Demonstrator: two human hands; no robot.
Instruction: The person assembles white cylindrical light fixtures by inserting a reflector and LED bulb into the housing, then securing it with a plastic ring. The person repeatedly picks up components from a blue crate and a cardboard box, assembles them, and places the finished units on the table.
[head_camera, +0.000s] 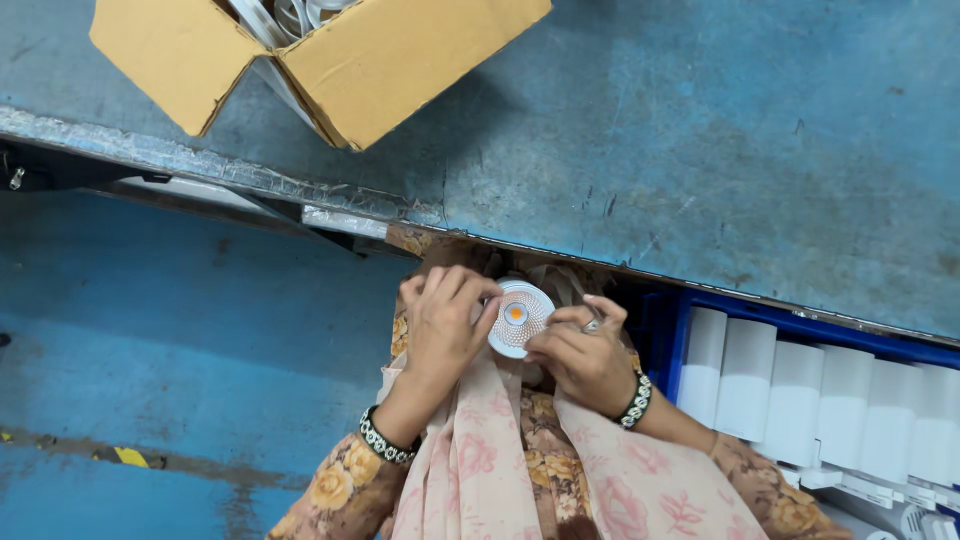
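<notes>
Floral cloth (500, 470) over the person's lap is lying nearest the camera, just below the round white lamp fitting (519, 317) with its orange centre. To the left of the fitting, the left hand (441, 325) is curling its fingers over the rim, gripping it. On the fitting's right, the right hand (583, 352) is pinching the edge with narrowed fingertips, a ring showing on one finger. Both hands are holding the fitting over the lap, below the edge of the blue tabletop (700, 150).

Further right of the fitting, a blue crate (668, 335) is holding a row of white cylindrical housings (800, 400). Above and left of the fitting, an open cardboard box (400, 60) is sitting on the tabletop.

Judging from the fingertip grip, the fitting could slip and drop into the lap or to the floor; fingers could also smudge the orange emitter.
</notes>
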